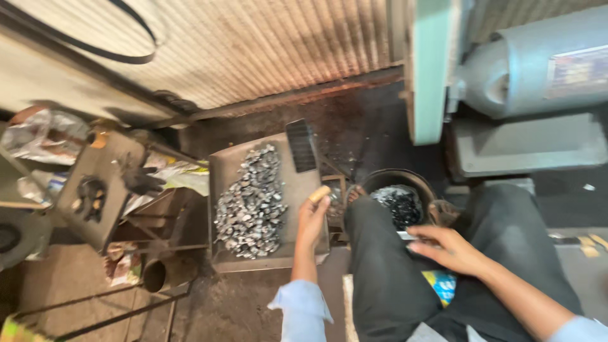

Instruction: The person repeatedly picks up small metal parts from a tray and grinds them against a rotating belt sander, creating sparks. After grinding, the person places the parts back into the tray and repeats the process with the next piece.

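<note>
My left hand (312, 218) reaches out over the near right corner of a flat metal tray (225, 168) and pinches a small tan cylindrical piece (320, 193) between its fingertips. A long heap of small shiny metal parts (252, 201) lies on the tray to the left of that hand. My right hand (446, 247) rests on my right thigh in dark trousers, fingers stretched out, with a thin pale object at its fingertips; whether it grips it is unclear. Just beyond that hand stands a round dark bucket (398, 180) holding dark shiny parts (398, 206).
A black ribbed rectangular pad (301, 145) lies on the tray's far right. A tilted metal plate (95, 183) with a dark glove (140, 180) stands at left, above a pipe frame (155, 275). A grey motor (544, 63) and pale green machine body (430, 69) sit far right. Corrugated shutter (253, 44) behind.
</note>
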`<action>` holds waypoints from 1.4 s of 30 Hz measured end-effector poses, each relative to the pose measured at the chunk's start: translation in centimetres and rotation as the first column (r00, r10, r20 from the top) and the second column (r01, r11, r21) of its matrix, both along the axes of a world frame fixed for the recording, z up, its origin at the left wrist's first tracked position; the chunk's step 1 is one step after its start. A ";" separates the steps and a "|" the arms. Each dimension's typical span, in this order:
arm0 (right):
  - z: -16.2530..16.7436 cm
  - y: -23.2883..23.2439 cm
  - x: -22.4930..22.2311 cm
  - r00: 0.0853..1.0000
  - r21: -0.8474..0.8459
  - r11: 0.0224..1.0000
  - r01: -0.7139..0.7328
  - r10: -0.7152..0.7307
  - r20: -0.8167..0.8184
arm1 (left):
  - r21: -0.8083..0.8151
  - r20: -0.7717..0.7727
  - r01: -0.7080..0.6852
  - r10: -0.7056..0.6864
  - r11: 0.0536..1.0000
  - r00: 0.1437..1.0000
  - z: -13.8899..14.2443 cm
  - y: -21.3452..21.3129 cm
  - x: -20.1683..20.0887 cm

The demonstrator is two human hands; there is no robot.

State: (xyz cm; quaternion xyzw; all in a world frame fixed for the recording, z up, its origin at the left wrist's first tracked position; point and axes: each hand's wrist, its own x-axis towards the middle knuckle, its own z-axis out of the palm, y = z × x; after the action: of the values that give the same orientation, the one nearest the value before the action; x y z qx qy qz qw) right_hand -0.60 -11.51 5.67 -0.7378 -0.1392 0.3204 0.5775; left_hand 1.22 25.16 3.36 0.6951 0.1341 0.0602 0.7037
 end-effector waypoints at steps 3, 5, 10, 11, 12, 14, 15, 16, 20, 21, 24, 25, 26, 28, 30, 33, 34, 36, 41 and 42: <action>-0.7 0.2 1.2 0.960 0.367 0.887 0.281 -0.259 -0.109 | -0.603 0.027 0.174 -0.198 0.779 0.980 2.0 -9.1 -2.0; -1.1 -0.3 1.7 0.903 0.452 0.782 0.429 -0.387 -0.188 | -0.718 0.053 0.214 -0.254 0.662 0.966 3.0 -15.0 -2.3; -0.7 -4.1 2.2 0.694 0.444 0.538 0.716 -0.489 -0.528 | -0.767 -0.049 0.114 -0.235 0.631 0.971 3.7 -24.7 -1.5; -0.5 -4.9 2.3 0.657 0.440 0.494 0.750 -0.479 -0.583 | -0.732 -0.043 0.127 -0.232 0.669 0.972 3.4 -25.7 -1.3; -0.4 -5.4 2.1 0.617 0.429 0.452 0.782 -0.462 -0.637 | -0.695 -0.041 0.134 -0.225 0.706 0.974 3.1 -26.5 -1.3; -0.3 -6.0 2.2 0.614 0.452 0.423 0.785 -0.432 -0.661 | -0.610 -0.027 0.151 -0.211 0.778 0.977 2.5 -27.3 -1.1; -0.4 -6.0 2.5 0.616 0.467 0.410 0.784 -0.412 -0.672 | -0.562 -0.013 0.163 -0.205 0.811 0.979 2.2 -27.5 -0.8; -0.5 -6.1 2.8 0.618 0.473 0.401 0.785 -0.450 -0.645 | -0.510 0.005 0.172 -0.198 0.843 0.980 2.0 -27.6 -0.4; -1.2 -6.5 5.4 0.641 0.522 0.373 0.767 -0.480 -0.599 | -0.429 -0.055 0.131 -0.171 0.894 0.984 1.6 -27.6 1.9; -1.3 -6.6 6.2 0.652 0.540 0.367 0.758 -0.458 -0.604 | -0.483 -0.047 0.143 -0.189 0.864 0.981 1.6 -27.6 2.5; -2.1 -7.0 8.9 0.672 0.552 0.383 0.741 -0.425 -0.607 | -0.500 0.018 0.251 -0.280 0.829 0.960 1.3 -26.7 4.6; -2.4 -7.1 10.0 0.681 0.563 0.384 0.732 -0.413 -0.605 | -0.482 0.044 0.297 -0.316 0.825 0.948 1.0 -26.4 5.5; -2.8 -7.0 11.1 0.690 0.572 0.385 0.724 -0.399 -0.604 | -0.419 0.017 0.287 -0.308 0.862 0.951 0.6 -26.2 6.6; -3.8 -6.6 13.1 0.687 0.571 0.381 0.727 -0.385 -0.617 | -0.284 -0.043 0.271 -0.295 0.920 0.955 -0.4 -25.8 8.9; -5.0 -6.0 15.2 0.674 0.561 0.374 0.739 -0.383 -0.632 | -0.343 -0.007 0.259 -0.278 0.903 0.961 -1.5 -25.9 10.9; -6.7 -5.5 17.6 0.643 0.511 0.391 0.766 -0.455 -0.615 | -0.396 0.010 0.236 -0.254 0.887 0.967 -3.2 -26.3 13.0; -7.1 -5.5 18.0 0.641 0.505 0.394 0.767 -0.467 -0.609 | -0.412 -0.003 0.223 -0.247 0.883 0.969 -3.7 -26.5 13.2; -7.8 -5.3 19.1 0.637 0.494 0.403 0.771 -0.487 -0.597 | -0.452 -0.013 0.194 -0.224 0.871 0.974 -4.5 -26.8 13.9; -8.4 -4.7 20.6 0.601 0.442 0.408 0.799 -0.525 -0.603 | -0.483 -0.014 0.153 -0.182 0.862 0.983 -5.6 -27.0 15.1; -8.5 -4.6 20.7 0.600 0.436 0.413 0.800 -0.526 -0.602 | -0.483 -0.018 0.140 -0.169 0.865 0.985 -5.6 -27.1 15.3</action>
State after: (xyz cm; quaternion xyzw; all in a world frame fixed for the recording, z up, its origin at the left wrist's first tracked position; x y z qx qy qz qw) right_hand 20.14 -16.12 -2.78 -0.3916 0.1789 0.1184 0.8948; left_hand 16.50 -1.92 -2.22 0.5092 0.1097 -0.0521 0.8520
